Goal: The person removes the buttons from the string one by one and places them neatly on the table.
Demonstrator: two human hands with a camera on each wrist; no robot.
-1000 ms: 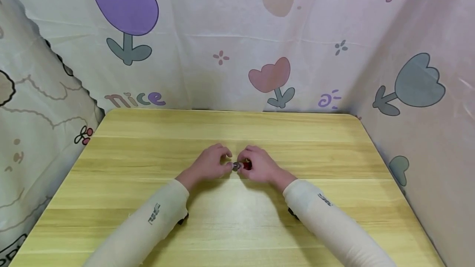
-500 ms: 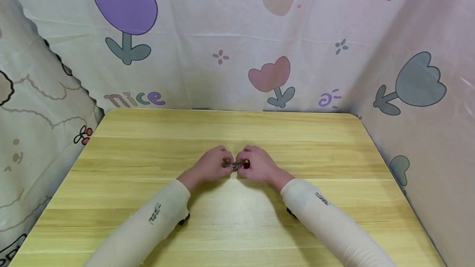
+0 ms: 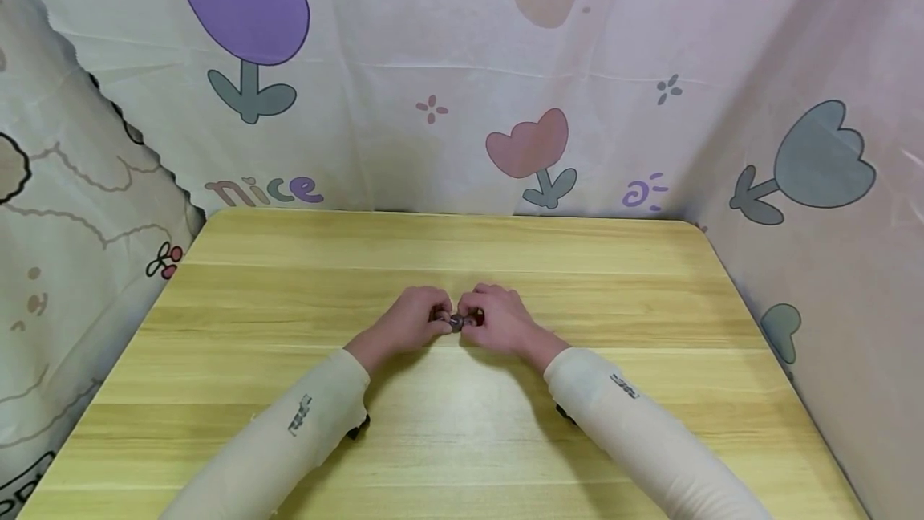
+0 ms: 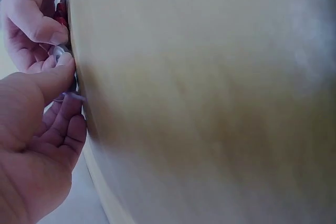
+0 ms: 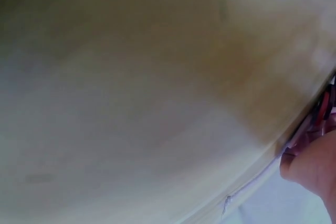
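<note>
1. In the head view, a small object [image 3: 456, 322] is between the two hands, near the middle of the desk [image 3: 462, 440]; whether it touches the wood cannot be told.
2. The left hand [image 3: 411, 319] has its grip pinched on the left end of this object.
3. The right hand [image 3: 501, 319] also grips it, with bent fingers, at the right end.
4. The left wrist view shows what the head view makes too tiny: a round grey part [image 4: 61, 52], shiny like metal, beside the left thumb [image 4: 59, 72], and a red part [image 4: 61, 14] behind the right thumb [image 4: 44, 29].
5. The right wrist view gives only the red and dark pieces at its right edge, above a finger or thumb.
6. Only the head view shows both pale sleeves [image 3: 277, 440] and the flower-printed cloth [image 3: 390, 30] behind the desk.
</note>
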